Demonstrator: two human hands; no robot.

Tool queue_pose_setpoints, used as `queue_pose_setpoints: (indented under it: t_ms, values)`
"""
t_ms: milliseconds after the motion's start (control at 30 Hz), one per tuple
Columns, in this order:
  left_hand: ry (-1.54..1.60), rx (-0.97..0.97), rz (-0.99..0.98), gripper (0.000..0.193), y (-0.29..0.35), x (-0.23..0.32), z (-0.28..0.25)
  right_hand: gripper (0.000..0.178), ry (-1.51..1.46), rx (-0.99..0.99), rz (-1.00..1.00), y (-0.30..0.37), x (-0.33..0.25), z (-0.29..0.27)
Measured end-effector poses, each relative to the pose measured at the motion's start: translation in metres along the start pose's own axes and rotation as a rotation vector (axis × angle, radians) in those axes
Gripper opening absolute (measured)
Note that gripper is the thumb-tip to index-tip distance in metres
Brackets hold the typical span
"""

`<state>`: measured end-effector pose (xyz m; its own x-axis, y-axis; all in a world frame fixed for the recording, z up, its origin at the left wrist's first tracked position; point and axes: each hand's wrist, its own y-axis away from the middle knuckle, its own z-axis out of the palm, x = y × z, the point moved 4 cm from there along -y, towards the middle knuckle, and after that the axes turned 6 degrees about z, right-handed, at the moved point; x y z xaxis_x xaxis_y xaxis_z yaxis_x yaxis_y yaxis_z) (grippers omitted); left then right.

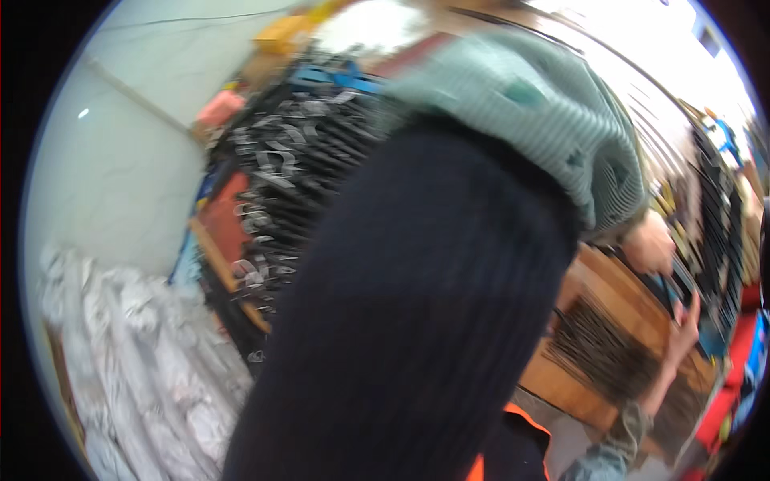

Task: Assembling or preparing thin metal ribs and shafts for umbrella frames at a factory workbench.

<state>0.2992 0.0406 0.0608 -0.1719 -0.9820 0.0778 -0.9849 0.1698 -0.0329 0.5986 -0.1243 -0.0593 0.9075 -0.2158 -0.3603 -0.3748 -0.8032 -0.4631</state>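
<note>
A large dark ribbed sleeve (417,297) and a pale green striped sleeve (513,88) fill the middle and hide much behind them. Past the striped cloth, on the right, my left hand (651,242) is closed at the upper end of a dark flat object (682,278). From below, my right hand (682,333) reaches up in a grey-green sleeve (630,429), its fingers pinched on the same object's lower end. Motion blur leaves the object's kind unclear. Beside the hands, a bundle of thin dark rods (601,341) lies on a brown board (618,280).
Rows of black slender items with pale loops (281,160) stand at the left. White plastic-wrapped bundles (152,361) lean at lower left, near a pale wall (120,176). More dark long items (714,192) and a red thing (734,361) are at the far right.
</note>
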Motion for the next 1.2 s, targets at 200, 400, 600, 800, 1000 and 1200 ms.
queue_pose_setpoints:
  t_ms: [200, 400, 600, 800, 1000, 1200]
  values:
    - [0.184, -0.001, -0.302, 0.017, 0.073, -0.051, 0.010, 0.070, -0.203, -0.015, -0.098, -0.027, -0.181, 0.033]
    - [-0.067, 0.279, -0.240, 0.031, 0.092, -0.050, -0.001, 0.055, -0.040, 0.171, 0.056, -0.026, -0.122, 0.042]
    - [-0.192, 0.296, -0.244, 0.054, 0.138, -0.014, -0.020, 0.051, -0.301, 0.288, -0.189, -0.007, -0.188, 0.028]
    - [-0.138, 0.276, -0.254, 0.054, 0.170, 0.006, -0.027, 0.036, -0.424, 0.168, -0.144, 0.017, -0.276, 0.034]
    - [-0.181, 0.303, -0.200, 0.050, 0.191, 0.026, -0.021, 0.041, -0.441, 0.203, -0.444, 0.024, -0.319, 0.041]
    - [-0.156, 0.661, -0.492, 0.036, 0.275, -0.026, -0.054, 0.023, -0.122, 0.257, -0.302, 0.012, -0.232, 0.043]
